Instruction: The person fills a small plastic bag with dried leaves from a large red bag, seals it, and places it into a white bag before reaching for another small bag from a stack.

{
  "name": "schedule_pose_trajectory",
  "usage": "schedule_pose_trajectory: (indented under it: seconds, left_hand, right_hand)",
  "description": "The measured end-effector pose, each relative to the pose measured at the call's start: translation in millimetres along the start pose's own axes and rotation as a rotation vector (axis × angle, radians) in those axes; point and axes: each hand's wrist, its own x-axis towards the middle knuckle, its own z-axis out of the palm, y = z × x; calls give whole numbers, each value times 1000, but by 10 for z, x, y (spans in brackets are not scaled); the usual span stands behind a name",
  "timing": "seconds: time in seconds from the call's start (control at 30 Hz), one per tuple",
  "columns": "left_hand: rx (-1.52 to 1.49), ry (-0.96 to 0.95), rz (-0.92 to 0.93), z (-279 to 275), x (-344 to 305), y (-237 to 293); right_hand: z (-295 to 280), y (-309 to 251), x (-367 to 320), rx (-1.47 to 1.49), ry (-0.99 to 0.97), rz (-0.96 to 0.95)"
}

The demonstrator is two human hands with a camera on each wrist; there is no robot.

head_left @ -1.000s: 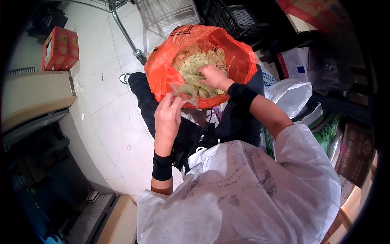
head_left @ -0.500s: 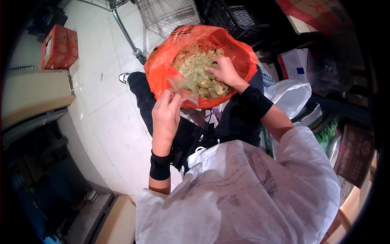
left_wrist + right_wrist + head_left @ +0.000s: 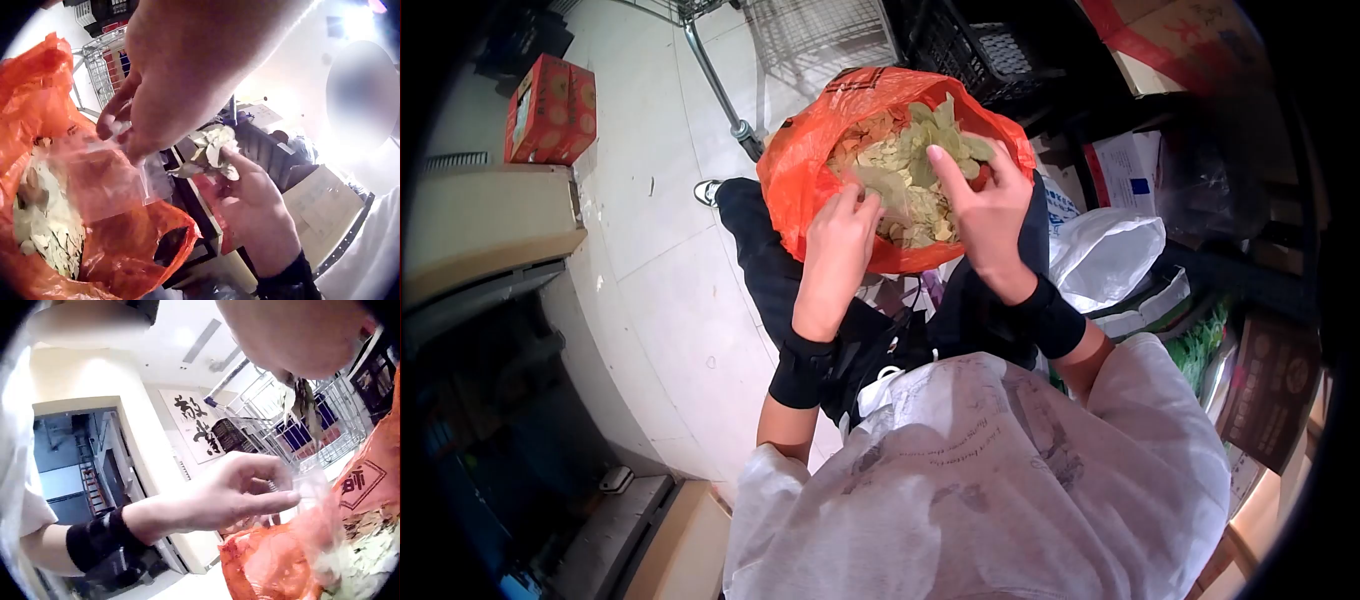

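An orange plastic bag [image 3: 795, 185] stands wide-mouthed between the person's knees, with many dried leaves [image 3: 915, 225] inside that look like bay leaves. My left hand [image 3: 837, 255] pinches the edge of a small clear plastic bag [image 3: 103, 184] at the near left of the orange bag's mouth. In the right wrist view that clear bag hangs from the thumb and fingers. My right hand [image 3: 990, 225] holds a loose bunch of dried leaves [image 3: 215, 150] between thumb and fingers, raised above the heap.
A metal cart [image 3: 715, 85] and a black crate [image 3: 980, 50] stand beyond the bag. To the right are a white plastic bag [image 3: 1105, 255] and a brown carton [image 3: 1272, 390]. A red box [image 3: 552, 110] sits on the floor at the far left.
My right hand has come up out of the heap with a bunch of leaves and turned its palm inward. The left hand has shifted slightly right with the clear bag.
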Motion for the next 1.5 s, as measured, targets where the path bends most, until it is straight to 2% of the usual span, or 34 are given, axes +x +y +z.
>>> schedule_pose_trajectory:
  seconds: [0.1,0.33,0.43,0.53,0.63,1.03,1.33,1.5]
  left_hand:
    - [-15,-45,-1,57,78,23]
    - [-43,-72,-8,116,83,-4]
    - [-56,-80,-17,139,112,-6]
    - [-58,-84,-27,133,110,-4]
    - [-52,-73,-30,122,109,-1]
    - [-17,-13,-49,145,50,-12]
    - [21,-23,-18,201,37,11]
    - [48,-39,-21,211,26,-18]
  right_hand:
    - [52,56,-114,-94,72,-166]
    - [122,94,-153,-26,145,-175]
    - [157,142,-167,-99,110,-151]
    - [176,232,-213,-216,33,-217]
    - [179,242,-282,-227,-5,-174]
    - [130,436,-267,-338,18,-260]
    - [181,386,-322,-284,-81,-398]
    - [184,407,-343,-283,-112,-386]
